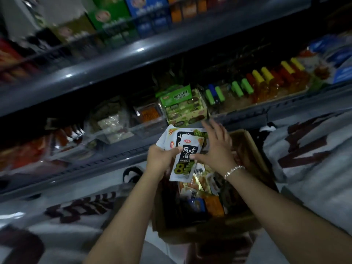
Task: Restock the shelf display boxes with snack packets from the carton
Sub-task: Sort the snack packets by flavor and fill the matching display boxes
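**Inspector:** State the step in hand.

**Observer:** Transfer from carton to shelf, as I judge it. The left hand (162, 159) grips a small stack of snack packets (185, 157), white with black panels, thumb across the front one. The stack is held above the open carton (253, 149), just short of the lower shelf (114, 159). The right hand (215, 147) lies against the right edge of the stack with fingers spread and straight, thumb tip on the front packet; it steadies, it does not clasp.

**Inspector:** Stock remaining?

**Observer:** The carton holds more packets (202, 187) in mixed colours, gold, orange and blue among them. The job is far from finished, in my estimate.

**Inspector:** What does the next move call for?

**Observer:** Squaring the stack, then carrying it forward and up to a matching display box. The green display box (181, 105) stands directly ahead on the shelf, but its printing differs from the held packets, so I cannot confirm it as the destination.

**Inspector:** Limits of observation?

**Observer:** The view is dim and smeared. The upper shelf goods (118, 18) are unreadable. The clear trays (114, 122) to the left show only vague contents. The number of packets in the stack cannot be counted, and the carton's near wall is in shadow.
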`<move>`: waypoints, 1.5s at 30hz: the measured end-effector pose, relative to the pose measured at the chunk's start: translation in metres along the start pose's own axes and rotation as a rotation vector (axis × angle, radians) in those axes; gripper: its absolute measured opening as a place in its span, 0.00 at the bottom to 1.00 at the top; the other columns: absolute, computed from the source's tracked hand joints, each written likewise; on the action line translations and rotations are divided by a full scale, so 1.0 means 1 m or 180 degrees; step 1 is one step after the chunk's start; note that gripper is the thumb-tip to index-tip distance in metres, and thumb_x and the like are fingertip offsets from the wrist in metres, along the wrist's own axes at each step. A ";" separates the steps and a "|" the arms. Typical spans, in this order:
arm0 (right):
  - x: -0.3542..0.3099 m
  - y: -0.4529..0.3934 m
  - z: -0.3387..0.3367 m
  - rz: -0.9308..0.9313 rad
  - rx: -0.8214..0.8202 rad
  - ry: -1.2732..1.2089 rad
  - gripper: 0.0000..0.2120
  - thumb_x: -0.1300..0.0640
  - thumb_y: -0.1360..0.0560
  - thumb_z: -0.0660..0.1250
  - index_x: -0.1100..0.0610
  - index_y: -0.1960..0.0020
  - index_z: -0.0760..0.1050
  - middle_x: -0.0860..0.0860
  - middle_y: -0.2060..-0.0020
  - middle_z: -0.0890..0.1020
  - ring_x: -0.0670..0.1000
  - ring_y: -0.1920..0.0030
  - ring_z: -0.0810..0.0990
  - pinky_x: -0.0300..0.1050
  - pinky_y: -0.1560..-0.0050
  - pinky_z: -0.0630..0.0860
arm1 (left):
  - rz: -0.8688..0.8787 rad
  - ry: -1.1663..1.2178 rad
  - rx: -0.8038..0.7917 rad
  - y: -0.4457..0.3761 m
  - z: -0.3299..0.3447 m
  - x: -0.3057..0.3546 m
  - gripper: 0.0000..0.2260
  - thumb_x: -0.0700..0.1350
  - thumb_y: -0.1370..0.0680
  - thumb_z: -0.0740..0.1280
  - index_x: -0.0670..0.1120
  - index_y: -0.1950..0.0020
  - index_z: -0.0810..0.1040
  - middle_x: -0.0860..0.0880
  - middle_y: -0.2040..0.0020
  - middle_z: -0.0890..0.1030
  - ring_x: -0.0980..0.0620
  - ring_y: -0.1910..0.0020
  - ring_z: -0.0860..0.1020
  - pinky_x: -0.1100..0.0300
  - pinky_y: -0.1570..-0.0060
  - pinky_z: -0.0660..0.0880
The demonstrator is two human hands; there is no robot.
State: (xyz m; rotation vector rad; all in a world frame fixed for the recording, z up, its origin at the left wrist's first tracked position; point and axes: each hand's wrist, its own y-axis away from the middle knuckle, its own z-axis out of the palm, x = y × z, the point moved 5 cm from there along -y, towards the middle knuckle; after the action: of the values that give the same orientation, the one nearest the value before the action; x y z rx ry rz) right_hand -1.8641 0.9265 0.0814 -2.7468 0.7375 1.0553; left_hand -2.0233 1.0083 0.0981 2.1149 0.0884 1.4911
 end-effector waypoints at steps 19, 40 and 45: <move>-0.105 -0.020 -0.113 0.0350 -0.1016 -0.1819 0.09 0.63 0.26 0.69 0.56 0.51 0.70 0.59 0.57 0.83 0.53 0.62 0.80 0.45 0.63 0.75 | -0.0190 0.1910 -0.1243 0.066 -0.026 0.096 0.12 0.36 0.27 0.64 0.39 0.44 0.78 0.42 0.52 0.84 0.45 0.55 0.83 0.50 0.52 0.79; -0.083 -0.014 -0.116 0.0678 -0.0363 -0.2703 0.11 0.54 0.22 0.64 0.57 0.42 0.73 0.54 0.45 0.80 0.53 0.44 0.78 0.51 0.41 0.74 | 0.0191 0.1620 -0.0783 0.063 -0.029 0.110 0.11 0.36 0.29 0.70 0.42 0.47 0.79 0.46 0.56 0.86 0.49 0.58 0.84 0.50 0.54 0.81; -0.084 -0.008 -0.108 0.0815 -0.0501 -0.3253 0.09 0.59 0.22 0.63 0.60 0.43 0.73 0.57 0.47 0.81 0.54 0.46 0.80 0.51 0.46 0.76 | 0.0322 0.1459 -0.0533 0.065 -0.031 0.110 0.12 0.36 0.30 0.71 0.42 0.47 0.80 0.45 0.53 0.85 0.47 0.54 0.84 0.46 0.46 0.78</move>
State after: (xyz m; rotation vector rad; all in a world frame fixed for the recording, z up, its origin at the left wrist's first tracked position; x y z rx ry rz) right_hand -1.8492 0.9381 0.2173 -1.7739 0.8115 2.3217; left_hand -2.0246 1.0045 0.2297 1.6371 0.0225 1.9477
